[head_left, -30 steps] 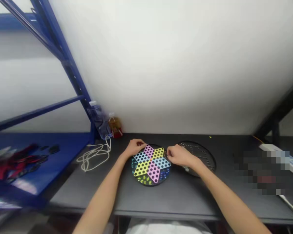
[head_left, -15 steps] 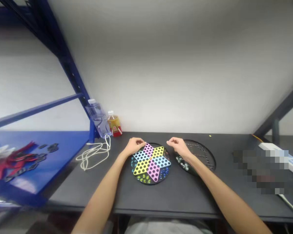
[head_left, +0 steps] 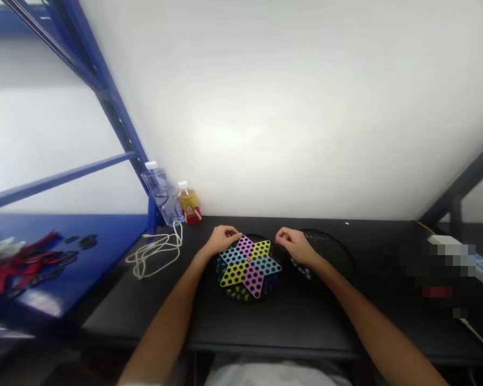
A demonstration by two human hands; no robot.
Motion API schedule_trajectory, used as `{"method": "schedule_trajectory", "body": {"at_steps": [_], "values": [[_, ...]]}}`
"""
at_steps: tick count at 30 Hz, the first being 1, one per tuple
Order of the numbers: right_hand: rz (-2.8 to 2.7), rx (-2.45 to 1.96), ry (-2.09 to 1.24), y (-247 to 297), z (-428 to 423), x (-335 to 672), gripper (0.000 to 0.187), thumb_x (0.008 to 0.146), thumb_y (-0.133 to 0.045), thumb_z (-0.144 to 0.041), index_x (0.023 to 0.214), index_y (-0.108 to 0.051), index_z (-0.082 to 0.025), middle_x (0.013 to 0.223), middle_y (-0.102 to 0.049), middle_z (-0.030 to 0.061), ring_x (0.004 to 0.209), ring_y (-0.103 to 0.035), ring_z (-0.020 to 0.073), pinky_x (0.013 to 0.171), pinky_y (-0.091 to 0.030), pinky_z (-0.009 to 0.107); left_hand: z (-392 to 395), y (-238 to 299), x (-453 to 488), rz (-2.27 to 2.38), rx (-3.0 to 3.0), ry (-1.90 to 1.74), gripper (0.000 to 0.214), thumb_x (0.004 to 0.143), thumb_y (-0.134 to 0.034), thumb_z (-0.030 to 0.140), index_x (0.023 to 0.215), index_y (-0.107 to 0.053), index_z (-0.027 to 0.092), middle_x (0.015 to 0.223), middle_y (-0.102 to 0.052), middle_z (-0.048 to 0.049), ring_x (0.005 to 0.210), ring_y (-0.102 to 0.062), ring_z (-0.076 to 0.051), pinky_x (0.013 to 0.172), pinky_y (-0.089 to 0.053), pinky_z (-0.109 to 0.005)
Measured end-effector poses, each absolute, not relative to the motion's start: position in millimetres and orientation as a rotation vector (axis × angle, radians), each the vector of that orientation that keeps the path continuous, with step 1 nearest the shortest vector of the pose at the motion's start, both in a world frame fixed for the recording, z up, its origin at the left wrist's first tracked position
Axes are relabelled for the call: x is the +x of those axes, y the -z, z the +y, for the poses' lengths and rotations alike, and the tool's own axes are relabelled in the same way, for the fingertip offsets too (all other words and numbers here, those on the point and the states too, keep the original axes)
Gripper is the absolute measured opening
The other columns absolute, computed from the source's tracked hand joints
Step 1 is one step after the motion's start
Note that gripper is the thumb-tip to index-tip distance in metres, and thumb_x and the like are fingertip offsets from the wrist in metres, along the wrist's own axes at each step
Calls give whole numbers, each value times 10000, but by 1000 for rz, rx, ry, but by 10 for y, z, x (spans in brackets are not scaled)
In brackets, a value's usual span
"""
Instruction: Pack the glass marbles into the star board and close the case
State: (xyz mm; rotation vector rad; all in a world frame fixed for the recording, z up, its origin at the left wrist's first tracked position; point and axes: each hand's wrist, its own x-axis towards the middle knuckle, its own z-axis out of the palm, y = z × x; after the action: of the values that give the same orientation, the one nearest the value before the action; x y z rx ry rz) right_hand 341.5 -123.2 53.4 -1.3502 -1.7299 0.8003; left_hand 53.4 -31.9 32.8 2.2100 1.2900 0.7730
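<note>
While both hands stay close around it, a round black Chinese checkers board with a pink, yellow and blue star (head_left: 248, 266) lies on the dark table (head_left: 273, 327). The left hand (head_left: 224, 239) curls at the board's far-left rim, and the right hand (head_left: 293, 246) curls just right of the board, over a round black tray (head_left: 330, 252) with glass marbles (head_left: 304, 271). I cannot tell whether either grip is clenched on something or released. Beyond the board's left side stand a clear plastic bottle (head_left: 161, 195) and an amber drink bottle (head_left: 188, 205), with a loose white cable (head_left: 156, 256) nearer the board.
</note>
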Motion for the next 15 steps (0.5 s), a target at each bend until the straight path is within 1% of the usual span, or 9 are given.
{"method": "schedule_trajectory", "body": {"at_steps": [2,3,5,6,8,10,12,13,15], "values": [[-1404,-1250,-1159,-525,-1183,3397,283,839,-474,-449,751,-556,-193,551,-437,-35,449,-311,97,430,-223,224,-321,-338,538,1289,2214,-771,379,794,-608,520,845,-762,178,768,-725,-49,701,-628,-178,660,-463,-263],[-1273,-1186,-1312,-518,-1162,3386,323,839,-456,-495,757,-541,-195,560,-432,-34,435,-285,94,405,-182,223,-322,-341,539,1287,2215,-769,378,794,-607,518,847,-762,177,767,-725,-50,700,-627,-178,660,-463,-263],[-1143,-1102,-1475,-502,-1134,3363,380,825,-455,-562,761,-526,-194,588,-452,-23,430,-281,90,388,-135,221,-326,-346,540,1282,2213,-768,380,797,-604,516,854,-763,175,763,-724,-50,695,-627,-177,660,-465,-262],[-1148,-1112,-1463,-493,-1128,3354,389,816,-474,-572,746,-522,-193,590,-456,-21,432,-287,88,390,-133,220,-329,-347,540,1283,2209,-769,383,798,-602,517,853,-763,174,757,-723,-51,691,-627,-176,659,-466,-261],[-1308,-1220,-1268,-476,-1131,3342,354,799,-538,-527,696,-528,-189,560,-443,-31,445,-304,87,413,-178,219,-336,-346,541,1291,2204,-781,385,797,-602,520,846,-763,174,750,-722,-51,688,-627,-176,661,-467,-261],[-1602,-1339,-939,-465,-1149,3340,261,781,-596,-420,676,-568,-183,530,-438,-41,483,-355,96,480,-270,224,-343,-345,543,1295,2201,-789,383,794,-605,520,839,-764,174,750,-722,-51,687,-627,-176,665,-469,-262],[-1890,-1416,-646,-465,-1172,3343,134,767,-617,-315,746,-634,-184,563,-504,-33,552,-440,113,567,-329,233,-346,-346,546,1294,2200,-789,382,794,-604,517,837,-764,173,751,-723,-51,686,-627,-176,666,-469,-262],[-1998,-1454,-545,-469,-1184,3343,110,767,-613,-282,812,-657,-191,604,-549,-24,590,-480,123,593,-339,237,-347,-347,548,1295,2199,-791,382,795,-602,516,840,-765,174,754,-723,-50,686,-627,-175,667,-469,-262],[-2140,-1552,-414,-481,-1206,3338,172,778,-601,-252,931,-665,-208,715,-628,4,663,-543,147,612,-345,244,-346,-350,551,1296,2194,-789,385,792,-603,518,840,-766,173,755,-725,-51,688,-628,-176,667,-470,-261]]}}
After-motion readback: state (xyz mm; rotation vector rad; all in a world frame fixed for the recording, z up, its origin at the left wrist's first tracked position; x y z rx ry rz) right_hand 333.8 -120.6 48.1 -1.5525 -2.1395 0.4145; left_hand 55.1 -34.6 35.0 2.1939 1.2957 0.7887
